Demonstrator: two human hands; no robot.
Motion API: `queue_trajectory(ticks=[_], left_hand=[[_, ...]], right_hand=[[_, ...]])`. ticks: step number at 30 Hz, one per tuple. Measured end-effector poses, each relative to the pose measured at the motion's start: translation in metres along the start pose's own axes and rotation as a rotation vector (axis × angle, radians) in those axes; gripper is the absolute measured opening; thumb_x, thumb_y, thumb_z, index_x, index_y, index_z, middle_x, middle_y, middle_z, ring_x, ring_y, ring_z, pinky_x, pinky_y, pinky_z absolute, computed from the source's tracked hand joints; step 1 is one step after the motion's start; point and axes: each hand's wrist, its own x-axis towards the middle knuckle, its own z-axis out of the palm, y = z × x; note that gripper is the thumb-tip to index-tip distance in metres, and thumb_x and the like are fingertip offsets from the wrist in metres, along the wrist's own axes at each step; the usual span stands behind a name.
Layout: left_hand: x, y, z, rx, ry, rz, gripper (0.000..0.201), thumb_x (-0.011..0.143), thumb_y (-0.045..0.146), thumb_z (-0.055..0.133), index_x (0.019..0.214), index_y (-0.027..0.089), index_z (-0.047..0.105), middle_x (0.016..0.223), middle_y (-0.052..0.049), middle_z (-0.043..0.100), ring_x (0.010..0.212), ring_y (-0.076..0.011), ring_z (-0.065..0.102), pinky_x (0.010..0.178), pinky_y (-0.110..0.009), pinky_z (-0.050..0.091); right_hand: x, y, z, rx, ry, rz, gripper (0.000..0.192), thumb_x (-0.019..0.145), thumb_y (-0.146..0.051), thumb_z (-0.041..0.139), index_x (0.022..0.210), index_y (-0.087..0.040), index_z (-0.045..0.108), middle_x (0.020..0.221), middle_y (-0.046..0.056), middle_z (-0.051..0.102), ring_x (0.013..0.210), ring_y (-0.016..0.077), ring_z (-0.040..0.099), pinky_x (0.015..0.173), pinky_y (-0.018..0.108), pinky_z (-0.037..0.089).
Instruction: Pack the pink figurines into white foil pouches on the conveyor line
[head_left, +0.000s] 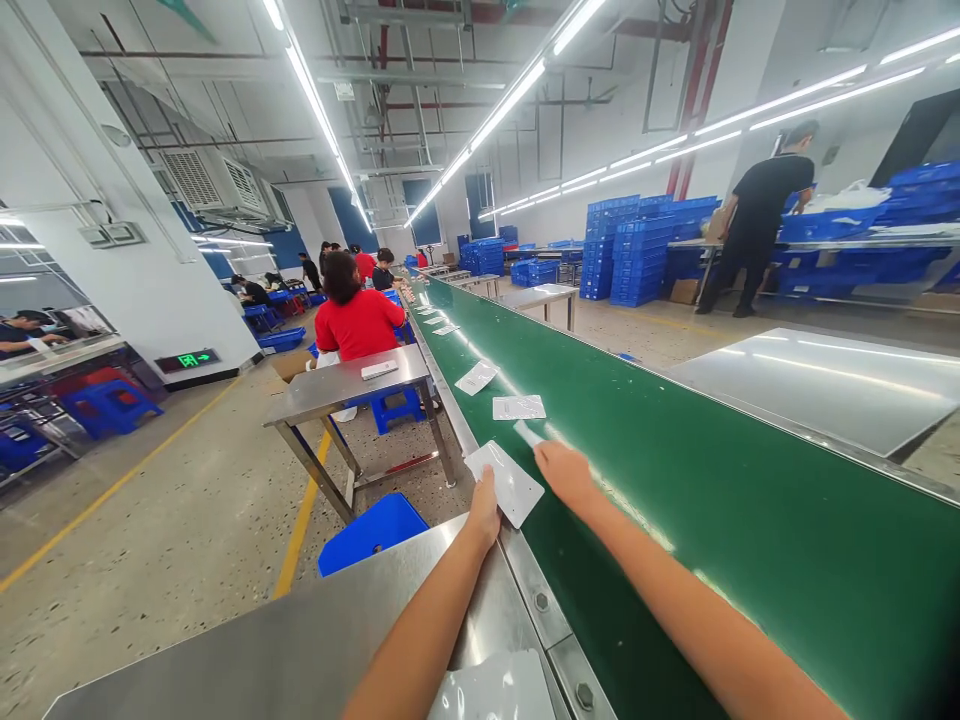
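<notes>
Both hands out at the belt edge, left on a white packet.

White flat packet lay at the near edge of the green conveyor belt, left hand with its grip closed on the packet's near corner. Right hand reached onto the belt, fingers seemingly touching a second small white packet; grip state unclear. More white packets lay farther up the belt. Steel surface sat under the left forearm. Person in red shirt sat at the next surface.
</notes>
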Motion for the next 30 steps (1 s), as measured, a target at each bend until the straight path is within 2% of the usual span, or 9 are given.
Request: queue_trajectory(ticks=[4,8,12,15,20,22,24,27,30], left_hand=[[-0.011,0.007,0.002,-0.035,-0.072,0.005,0.043,0.086,0.051,0.045,0.098,0.013,0.062,0.102,-0.012,0.066,0.096,-0.0213,0.062,0.088,-0.031,0.048],[-0.010,0.007,0.000,-0.037,-0.053,0.007,0.041,0.079,0.050,0.058,0.087,0.010,0.063,0.083,-0.010,0.068,0.083,-0.0216,0.065,0.081,-0.031,0.051],[0.002,0.001,-0.005,-0.045,0.075,0.016,0.029,0.087,0.037,0.051,0.098,0.011,0.058,0.086,-0.010,0.067,0.079,-0.0206,0.065,0.077,-0.033,0.052],[0.007,-0.002,-0.008,-0.048,0.102,0.029,0.029,0.087,0.035,0.050,0.106,0.014,0.054,0.099,-0.012,0.066,0.088,-0.0224,0.064,0.079,-0.034,0.053],[0.006,-0.003,-0.011,-0.024,0.042,0.047,0.034,0.084,0.036,0.056,0.112,0.019,0.053,0.111,-0.012,0.063,0.098,-0.0251,0.061,0.086,-0.036,0.051],[0.006,-0.004,-0.011,-0.022,0.030,0.058,0.034,0.084,0.036,0.055,0.113,0.018,0.052,0.113,-0.012,0.062,0.100,-0.0249,0.061,0.088,-0.036,0.050],[0.006,-0.004,-0.010,-0.028,0.030,0.071,0.032,0.086,0.035,0.053,0.114,0.017,0.053,0.115,-0.013,0.061,0.101,-0.0242,0.061,0.090,-0.036,0.049],[0.007,-0.004,-0.007,-0.040,0.043,0.088,0.031,0.087,0.033,0.051,0.113,0.016,0.053,0.114,-0.012,0.062,0.100,-0.0229,0.061,0.092,-0.036,0.049],[0.006,-0.004,-0.005,-0.036,0.064,0.092,0.031,0.086,0.033,0.053,0.112,0.016,0.054,0.112,-0.013,0.062,0.099,-0.0227,0.062,0.091,-0.035,0.048]], right_hand=[[-0.030,-0.050,-0.002,0.087,-0.012,-0.215,0.035,0.094,-0.032,0.029,0.093,-0.021,0.062,0.094,0.007,0.065,0.087,0.0192,0.059,0.071,0.027,0.042],[-0.041,-0.067,0.000,0.164,-0.059,-0.334,0.031,0.091,-0.031,0.036,0.088,-0.021,0.065,0.089,0.004,0.067,0.085,0.0182,0.059,0.073,0.026,0.042],[-0.005,-0.041,0.001,0.217,-0.083,-0.255,0.033,0.091,-0.034,0.034,0.094,-0.026,0.066,0.098,-0.002,0.067,0.089,0.0148,0.059,0.074,0.023,0.044],[0.043,-0.010,0.008,0.215,-0.068,-0.079,0.042,0.094,-0.035,0.023,0.117,-0.023,0.056,0.120,0.003,0.058,0.105,0.0172,0.054,0.083,0.027,0.043],[0.099,0.022,0.034,0.174,-0.105,0.069,0.061,0.085,-0.048,0.044,0.135,-0.014,0.036,0.143,0.015,0.030,0.130,0.0299,0.028,0.101,0.042,0.030],[0.103,0.026,0.045,0.155,-0.133,0.056,0.063,0.083,-0.050,0.048,0.134,-0.016,0.037,0.144,0.014,0.029,0.131,0.0315,0.025,0.103,0.047,0.026],[0.097,0.027,0.052,0.133,-0.152,0.013,0.055,0.084,-0.050,0.049,0.128,-0.018,0.045,0.139,0.013,0.037,0.128,0.0303,0.031,0.102,0.050,0.027],[0.081,0.026,0.055,0.091,-0.149,-0.043,0.037,0.088,-0.041,0.049,0.114,-0.016,0.054,0.122,0.010,0.052,0.113,0.0245,0.048,0.096,0.049,0.037],[0.063,0.022,0.047,0.054,-0.124,-0.047,0.028,0.088,-0.034,0.051,0.107,-0.014,0.056,0.110,0.008,0.057,0.099,0.0197,0.055,0.086,0.042,0.045]])
